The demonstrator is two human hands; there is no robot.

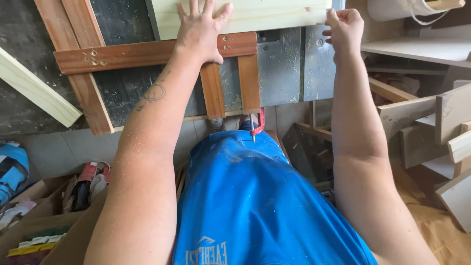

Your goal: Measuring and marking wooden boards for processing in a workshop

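Observation:
A pale pine board (265, 12) lies across the top of the view on a dark saw table (127, 22). My left hand (201, 29) presses flat on the board's near edge with fingers spread, overlapping a reddish wooden jig (142, 54) screwed together from strips. My right hand (345, 27) grips the board's right end, fingers curled over its corner. A grey metal plate (282, 68) sits under the board between both hands.
A red clamp (257, 125) hangs at the table's near edge above my blue shirt. A loose pale wood strip (34, 91) lies at left. Offcut boards (431, 127) pile at right. Cardboard boxes (49, 221) with clutter stand on the floor at left.

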